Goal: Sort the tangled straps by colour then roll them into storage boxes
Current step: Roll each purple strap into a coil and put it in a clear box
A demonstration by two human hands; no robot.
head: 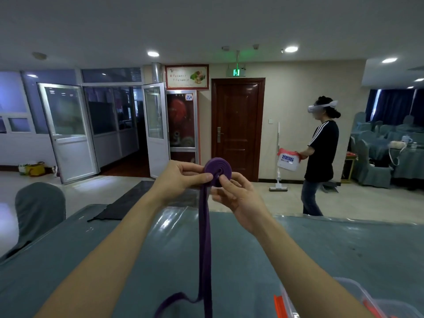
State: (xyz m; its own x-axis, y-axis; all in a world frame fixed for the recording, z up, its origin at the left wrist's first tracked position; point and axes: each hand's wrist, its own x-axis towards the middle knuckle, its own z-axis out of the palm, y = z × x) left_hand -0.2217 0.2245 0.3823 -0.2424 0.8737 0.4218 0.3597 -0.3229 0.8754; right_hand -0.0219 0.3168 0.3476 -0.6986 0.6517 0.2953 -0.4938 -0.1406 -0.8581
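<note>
My left fingers pinched the purple coil while my right fingers gripped its centre, so it couldn't unwind; its tail hung below them to the tabletop.

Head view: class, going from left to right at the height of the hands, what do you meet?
Covered chair → left hand → rolled purple strap → right hand → white bucket → person carrying it.
</note>
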